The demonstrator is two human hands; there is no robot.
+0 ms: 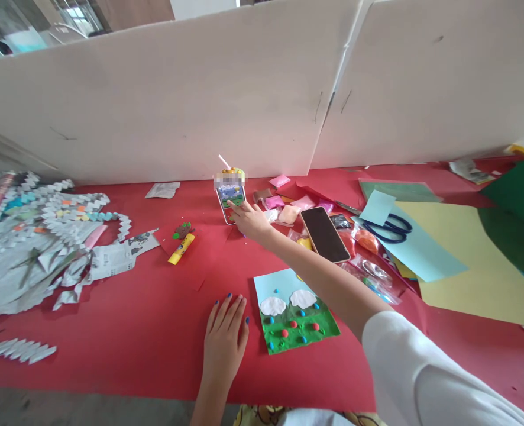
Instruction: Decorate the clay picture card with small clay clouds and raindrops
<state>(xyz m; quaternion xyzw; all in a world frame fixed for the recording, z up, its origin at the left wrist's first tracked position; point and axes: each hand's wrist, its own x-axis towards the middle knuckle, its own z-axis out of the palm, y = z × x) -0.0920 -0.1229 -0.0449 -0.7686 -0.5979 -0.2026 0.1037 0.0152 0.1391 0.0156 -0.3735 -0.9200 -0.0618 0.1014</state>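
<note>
My left hand point(225, 336) lies flat on the red table cover, fingers stretched out and holding nothing. To its right is a clay picture point(289, 332) with a blue sky, white clouds, green ground and red and blue dots. My right hand point(249, 219) reaches forward over the table, its fingers extended and touching the lower screen of a propped-up phone point(230, 194). A similar landscape shows on that screen. Behind the phone stands a decorated object with a white straw point(223, 161). A second phone point(325, 234) lies dark beneath no hand, right of my forearm.
Clay packets point(288, 214) crowd around the dark phone. Dark-handled scissors point(388, 228) rest on coloured paper point(475, 260) at right. A yellow glue stick point(181, 249) lies left of centre. Folded paper pieces point(67, 219) pile up at left. A white board point(177, 100) walls the back.
</note>
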